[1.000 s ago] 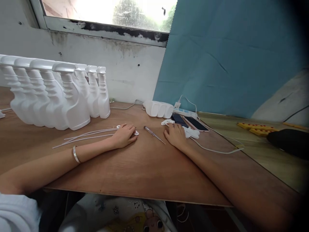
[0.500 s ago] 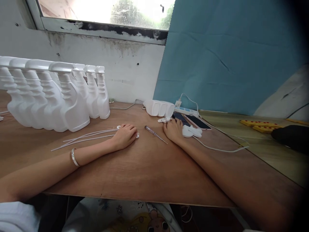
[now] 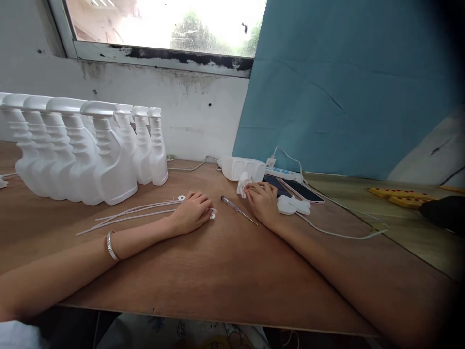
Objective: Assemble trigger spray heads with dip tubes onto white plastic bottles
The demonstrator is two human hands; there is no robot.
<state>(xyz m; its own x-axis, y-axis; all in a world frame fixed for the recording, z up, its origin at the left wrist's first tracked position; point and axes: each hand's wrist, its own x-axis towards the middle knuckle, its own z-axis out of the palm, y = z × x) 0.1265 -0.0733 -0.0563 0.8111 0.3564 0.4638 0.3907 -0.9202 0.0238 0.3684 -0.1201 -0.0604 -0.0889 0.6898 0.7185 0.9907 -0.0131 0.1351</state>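
Note:
My left hand point(image 3: 194, 212) rests on the table with fingers curled, closed on a small white ring point(image 3: 213, 214) that shows at the fingertips. Thin white tubes point(image 3: 136, 216) lie beside that hand, and another white ring point(image 3: 181, 198) is just behind it. My right hand point(image 3: 263, 203) pinches a white spray head point(image 3: 241, 185), lifted so that it is tilted in front of a bottle lying on its side point(image 3: 242, 168). Between my hands lies a screwdriver point(image 3: 238, 209) with a clear handle. Further white spray heads point(image 3: 293, 205) lie right of my right hand.
Several white spray bottles point(image 3: 116, 165) stand in rows on the left of the wooden table point(image 3: 203, 276). At the back right are two phones point(image 3: 303, 190), a power strip point(image 3: 285, 173) and a white cable point(image 3: 337, 237). Yellow pieces with red dots point(image 3: 403, 196) lie far right.
My right hand has raised the spray head off the table and turned it more upright. The left hand has hardly moved; more of the ring at its fingertips shows. The view has tilted slightly.

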